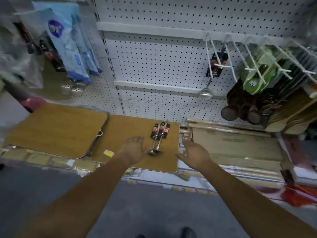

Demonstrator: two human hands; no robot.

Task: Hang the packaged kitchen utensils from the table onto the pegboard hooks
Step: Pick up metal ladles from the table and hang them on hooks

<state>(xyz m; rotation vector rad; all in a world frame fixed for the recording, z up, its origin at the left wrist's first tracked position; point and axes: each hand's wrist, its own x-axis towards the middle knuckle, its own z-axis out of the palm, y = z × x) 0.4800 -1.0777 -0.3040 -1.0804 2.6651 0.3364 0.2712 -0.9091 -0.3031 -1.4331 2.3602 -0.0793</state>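
Left hand (133,149) and right hand (194,154), grip wide and empty, flank two packaged ladles (158,140) on the counter (130,127): probably light, stiff, slick; pinch the card header (161,130).

Blue packets (68,48), green-carded goods (255,73), flat cardboard boxes (236,143), grey floor (154,203)

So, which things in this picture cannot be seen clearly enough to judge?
Head view, the only one:
- Print on the ladle packs on the table: too small.
- Whether the left hand touches the ladle bowls: its thumb covers that spot.
- Blue packets, top left: blurred, contents unclear.
- Yellow sticker: text too small.
- Hanging goods at the right edge: cut off.
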